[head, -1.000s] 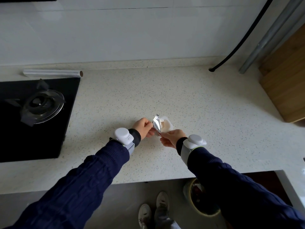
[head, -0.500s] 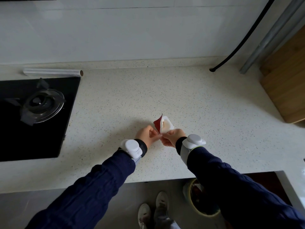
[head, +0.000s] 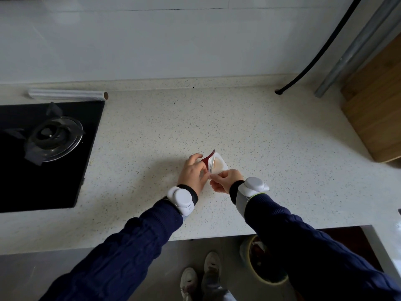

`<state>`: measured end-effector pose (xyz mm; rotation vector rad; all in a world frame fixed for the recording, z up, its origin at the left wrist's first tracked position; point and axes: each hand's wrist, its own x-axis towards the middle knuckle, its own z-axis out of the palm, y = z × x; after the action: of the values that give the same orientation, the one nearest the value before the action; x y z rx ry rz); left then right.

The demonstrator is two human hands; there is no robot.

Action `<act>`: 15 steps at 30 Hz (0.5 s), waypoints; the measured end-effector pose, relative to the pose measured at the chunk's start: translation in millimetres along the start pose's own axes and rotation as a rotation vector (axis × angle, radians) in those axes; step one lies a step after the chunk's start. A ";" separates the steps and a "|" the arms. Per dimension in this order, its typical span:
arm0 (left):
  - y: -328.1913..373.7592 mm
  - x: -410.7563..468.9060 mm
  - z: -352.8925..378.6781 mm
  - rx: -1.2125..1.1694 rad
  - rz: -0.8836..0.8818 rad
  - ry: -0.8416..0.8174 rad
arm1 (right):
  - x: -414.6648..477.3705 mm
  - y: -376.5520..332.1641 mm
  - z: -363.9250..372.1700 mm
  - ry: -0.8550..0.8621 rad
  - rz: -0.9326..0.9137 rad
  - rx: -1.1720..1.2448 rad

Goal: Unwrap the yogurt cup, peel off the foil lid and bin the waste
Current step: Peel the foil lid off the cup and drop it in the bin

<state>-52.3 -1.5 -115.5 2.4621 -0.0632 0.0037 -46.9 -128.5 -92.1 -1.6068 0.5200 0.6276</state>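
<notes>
yogurt cup [head: 219, 166]: on the table [head: 271, 148], steadied by pinching right hand [head: 225, 180] | left hand [head: 193, 171]: clamped on foil lid [head: 207, 158], peeled mostly back (one edge seemingly attached) | bin [head: 260, 268]: below table edge, within reach

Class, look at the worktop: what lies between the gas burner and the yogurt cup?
In the head view, only bare speckled worktop lies between the gas burner and the yogurt cup.
</notes>
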 end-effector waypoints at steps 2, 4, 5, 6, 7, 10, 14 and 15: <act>1.7 1.4 -1.5 -0.001 0.019 -0.014 | -1.1 -1.4 0.4 -0.005 -0.006 0.003; 4.2 2.9 -2.3 -0.015 0.025 -0.014 | -1.7 -2.7 1.0 -0.010 -0.011 0.010; 5.5 3.8 -2.5 -0.020 0.023 -0.014 | -2.0 -3.4 1.3 -0.011 -0.013 0.011; 6.5 4.8 -3.1 -0.016 0.017 -0.020 | -2.3 -3.7 1.6 -0.011 -0.016 0.010; 6.9 6.2 -4.2 0.000 0.012 -0.029 | -2.0 -3.8 1.9 -0.011 -0.017 0.007; 6.5 11.2 -11.3 0.079 0.010 -0.050 | -1.3 -3.7 2.4 -0.016 -0.018 0.007; 5.9 17.8 -21.5 0.085 0.006 -0.079 | 0.2 -2.7 1.6 -0.019 -0.006 -0.008; 5.9 20.0 -23.5 0.080 0.010 -0.084 | 0.5 -2.7 0.8 -0.021 -0.003 -0.012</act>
<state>-32.3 7.8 -93.1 2.5414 -0.1148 -0.0949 -44.9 -127.3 -90.4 -1.6107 0.4996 0.6457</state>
